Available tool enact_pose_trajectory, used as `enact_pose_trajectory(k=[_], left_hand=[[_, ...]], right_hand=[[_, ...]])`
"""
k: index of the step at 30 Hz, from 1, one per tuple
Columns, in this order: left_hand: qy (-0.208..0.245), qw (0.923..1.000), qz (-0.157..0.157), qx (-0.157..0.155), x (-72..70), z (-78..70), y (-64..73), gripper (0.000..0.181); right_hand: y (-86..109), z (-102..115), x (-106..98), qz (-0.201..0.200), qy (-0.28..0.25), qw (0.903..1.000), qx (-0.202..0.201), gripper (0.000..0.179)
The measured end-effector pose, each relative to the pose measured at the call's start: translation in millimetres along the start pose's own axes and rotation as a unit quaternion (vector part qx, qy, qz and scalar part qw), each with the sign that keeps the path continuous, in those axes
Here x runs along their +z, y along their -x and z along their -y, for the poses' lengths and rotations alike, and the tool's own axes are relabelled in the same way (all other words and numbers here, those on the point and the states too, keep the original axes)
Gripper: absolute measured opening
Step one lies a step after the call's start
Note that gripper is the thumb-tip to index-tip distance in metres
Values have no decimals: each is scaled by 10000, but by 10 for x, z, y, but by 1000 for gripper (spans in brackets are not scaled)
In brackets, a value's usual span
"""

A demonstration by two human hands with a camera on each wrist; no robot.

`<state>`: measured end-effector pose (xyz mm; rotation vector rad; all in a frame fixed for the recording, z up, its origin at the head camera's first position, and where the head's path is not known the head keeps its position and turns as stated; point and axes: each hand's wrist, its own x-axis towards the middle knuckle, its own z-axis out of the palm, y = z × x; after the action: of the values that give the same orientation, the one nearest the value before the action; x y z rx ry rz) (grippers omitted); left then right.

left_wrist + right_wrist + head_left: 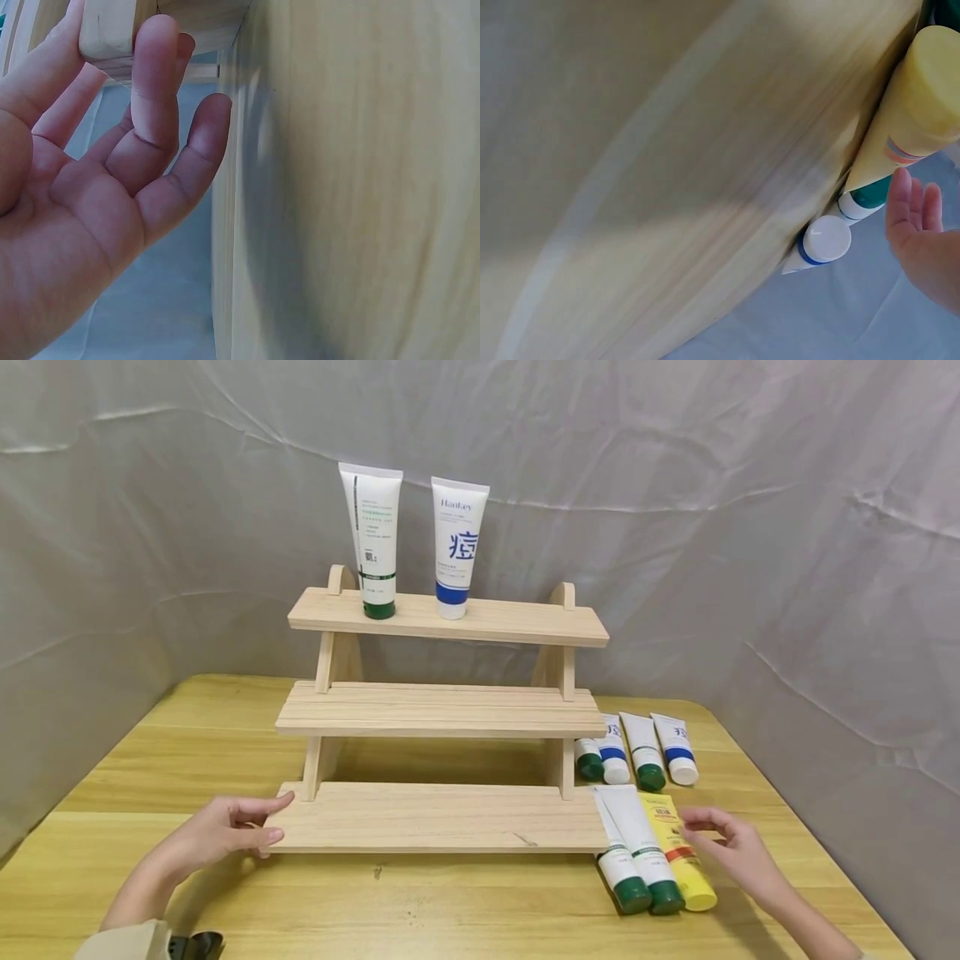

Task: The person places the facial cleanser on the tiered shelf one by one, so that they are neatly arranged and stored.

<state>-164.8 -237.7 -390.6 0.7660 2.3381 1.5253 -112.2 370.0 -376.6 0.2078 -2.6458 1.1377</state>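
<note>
Pale wood made up the three-tier stand (442, 710), which stood on the worktop (450, 910) in the head view. On its top tier a green-capped tube (377, 539) and a blue-banded tube (456, 547) stood upright on their caps; a jolt to the stand could have toppled either. The left hand (213, 835) held the left end of the lowest tier. Near the other end the right hand (738, 852) was at the side of a yellow tube (678, 852), which lay on the worktop just beside two white tubes (648, 852); a careless pull might have dragged those neighbours along. Behind them lay four more tubes (643, 747).

From the left wrist, the fingers were curled about the board's end, pinching it, while the little finger stuck out free. With so little wood held, a push at the far end could have swung the stand.

From the right wrist, the fingers lay close together, slightly bent, near the yellow tube's red stripe and pinching nothing; whether they touched it could not be told. That smooth, tapering tube might have slipped if only fingertips caught it.
</note>
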Motion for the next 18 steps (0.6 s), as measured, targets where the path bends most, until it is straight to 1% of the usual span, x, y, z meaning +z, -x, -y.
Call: enact_pose_trajectory(k=[3, 7, 12, 14, 18], left_hand=[[14, 10000, 13, -33, 3, -14, 2, 52], [17, 10000, 3, -41, 4, -15, 1, 51], [18, 10000, -11, -35, 7, -3, 0, 49], [12, 10000, -19, -37, 8, -3, 2, 49], [-16, 10000, -11, -24, 7, -12, 0, 49]], right_hand=[[-2, -25, -7, 208, 13, 9998, 81, 25], [-5, -51, -18, 424, 73, 9986, 300, 28], [-4, -54, -35, 737, 76, 9940, 808, 34], [-9, -56, -40, 905, -38, 9906, 1026, 38], [-23, -58, -51, 1221, -487, 9825, 1319, 45]])
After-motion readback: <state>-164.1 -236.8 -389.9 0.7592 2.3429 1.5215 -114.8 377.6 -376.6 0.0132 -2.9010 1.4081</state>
